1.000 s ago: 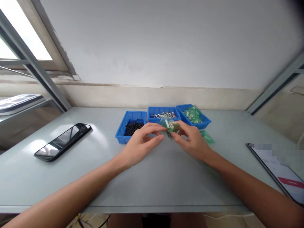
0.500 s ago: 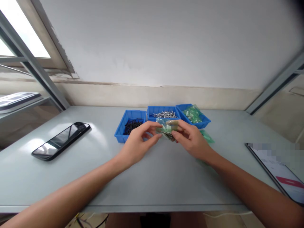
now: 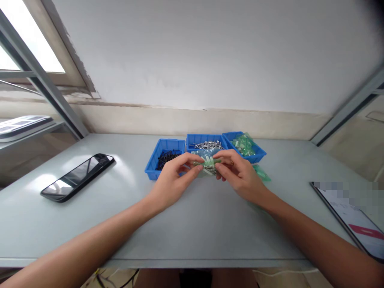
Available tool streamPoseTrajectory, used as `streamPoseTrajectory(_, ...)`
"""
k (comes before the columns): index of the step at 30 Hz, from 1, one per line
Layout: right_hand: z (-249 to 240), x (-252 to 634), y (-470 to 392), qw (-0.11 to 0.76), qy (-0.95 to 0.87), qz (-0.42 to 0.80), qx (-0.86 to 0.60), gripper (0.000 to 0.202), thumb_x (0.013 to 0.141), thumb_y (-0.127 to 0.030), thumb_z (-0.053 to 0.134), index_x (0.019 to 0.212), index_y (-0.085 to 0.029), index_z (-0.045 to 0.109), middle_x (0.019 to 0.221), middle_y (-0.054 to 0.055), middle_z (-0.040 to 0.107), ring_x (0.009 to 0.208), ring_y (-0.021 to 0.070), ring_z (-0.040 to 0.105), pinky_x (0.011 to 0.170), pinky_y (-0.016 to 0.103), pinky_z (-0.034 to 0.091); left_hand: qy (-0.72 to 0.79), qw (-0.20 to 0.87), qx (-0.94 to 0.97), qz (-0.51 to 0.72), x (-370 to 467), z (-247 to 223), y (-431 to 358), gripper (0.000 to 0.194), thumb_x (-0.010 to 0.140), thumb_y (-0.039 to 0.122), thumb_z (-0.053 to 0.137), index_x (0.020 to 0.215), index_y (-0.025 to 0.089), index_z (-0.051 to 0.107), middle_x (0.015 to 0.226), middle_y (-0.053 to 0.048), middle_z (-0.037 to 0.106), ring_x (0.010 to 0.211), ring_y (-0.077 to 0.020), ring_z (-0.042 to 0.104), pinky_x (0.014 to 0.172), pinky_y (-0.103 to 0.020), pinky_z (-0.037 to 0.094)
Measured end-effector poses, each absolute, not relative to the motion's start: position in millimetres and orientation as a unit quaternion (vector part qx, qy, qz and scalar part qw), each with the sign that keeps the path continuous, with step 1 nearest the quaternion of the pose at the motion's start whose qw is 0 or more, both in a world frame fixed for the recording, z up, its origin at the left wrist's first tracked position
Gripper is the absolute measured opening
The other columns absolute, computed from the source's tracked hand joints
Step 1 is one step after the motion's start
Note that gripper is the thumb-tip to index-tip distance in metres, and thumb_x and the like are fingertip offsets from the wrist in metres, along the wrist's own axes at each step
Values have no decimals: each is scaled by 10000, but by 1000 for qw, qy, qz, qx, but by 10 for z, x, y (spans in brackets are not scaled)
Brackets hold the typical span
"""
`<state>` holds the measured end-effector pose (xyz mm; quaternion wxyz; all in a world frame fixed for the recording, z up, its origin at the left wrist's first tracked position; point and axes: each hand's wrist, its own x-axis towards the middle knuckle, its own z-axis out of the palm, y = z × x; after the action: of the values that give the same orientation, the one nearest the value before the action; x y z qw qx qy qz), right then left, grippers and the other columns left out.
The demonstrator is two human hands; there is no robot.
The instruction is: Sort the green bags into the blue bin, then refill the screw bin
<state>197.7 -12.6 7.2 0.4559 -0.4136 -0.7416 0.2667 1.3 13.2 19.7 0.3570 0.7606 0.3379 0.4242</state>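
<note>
The left hand and the right hand pinch a small green-tinted bag from either side — fingers drawn in narrow on its edges — above the surface, just in front of the middle blue tray. White pieces and slim metal ones show through the film, so the filling looks at least partly done; whether the bag is sealed cannot be told. It is not yet set down. Silver pieces remain in the middle tray, black screws in the left blue tray, and green packets in the right blue tray.
</note>
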Motion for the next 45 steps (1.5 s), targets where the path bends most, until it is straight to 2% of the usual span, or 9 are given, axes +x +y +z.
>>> streamPoseTrajectory(7, 89, 1975, -136, 440, -751, 252, -422, 167, 855, -316, 592, 997, -246, 536, 708, -28, 565, 624, 123, 568, 589, 266, 479, 349, 354, 760, 419, 10, 217, 119, 120, 850, 257, 591, 909, 196, 677, 859, -31, 661, 770, -150, 587, 639, -241, 439)
streamPoseTrajectory(16, 99, 1970, -134, 446, -754, 237, -420, 128, 866, -296, 579, 969, -238, 531, 715, -28, 575, 620, 115, 570, 594, 261, 483, 339, 378, 756, 413, 15, 220, 106, 116, 852, 249, 589, 919, 187, 660, 829, -30, 624, 746, -139, 557, 628, -237, 427)
streamPoseTrajectory(23, 102, 1967, -143, 450, -759, 215, -418, 121, 869, -286, 570, 976, -240, 539, 692, -28, 566, 594, 121, 564, 574, 270, 481, 325, 495, 677, 437, 27, 195, 131, 406, 829, 304, 625, 1204, 220, 492, 730, 17, 544, 660, -122, 530, 591, -233, 431)
streamPoseTrajectory(27, 94, 1972, -147, 456, -758, 214, -413, 111, 873, -282, 561, 972, -240, 532, 699, -23, 565, 607, 125, 565, 579, 273, 479, 343, 520, 655, 427, 33, 222, 150, 330, 784, 308, 671, 1071, 182, 569, 693, 24, 565, 626, -108, 526, 601, -232, 427)
streamPoseTrajectory(33, 63, 1968, -147, 479, -731, 248, -419, 214, 864, -285, 574, 1032, -252, 446, 716, -38, 540, 638, 125, 570, 609, 278, 481, 339, 553, 628, 429, 28, 242, 160, 258, 742, 282, 710, 929, 172, 572, 654, 36, 576, 601, -93, 515, 591, -217, 423)
streamPoseTrajectory(35, 62, 1964, -144, 491, -719, 254, -421, 201, 858, -289, 583, 981, -250, 429, 714, -45, 518, 635, 119, 562, 595, 267, 476, 323, 565, 637, 414, 26, 245, 157, 172, 767, 276, 686, 829, 161, 574, 669, 27, 577, 618, -87, 511, 595, -207, 424)
streamPoseTrajectory(38, 64, 1958, -134, 494, -719, 243, -424, 183, 847, -293, 594, 878, -240, 421, 731, -40, 505, 637, 109, 550, 566, 244, 459, 310, 561, 655, 401, 28, 259, 140, 161, 793, 263, 655, 731, 149, 560, 694, 16, 569, 649, -88, 512, 619, -209, 441)
streamPoseTrajectory(45, 33, 1965, -101, 514, -687, 242, -453, 290, 804, -337, 647, 918, -245, 397, 808, -21, 569, 663, 116, 575, 596, 259, 497, 299, 548, 668, 405, 42, 300, 98, 106, 799, 230, 633, 789, 135, 584, 815, -17, 592, 747, -113, 548, 677, -233, 496)
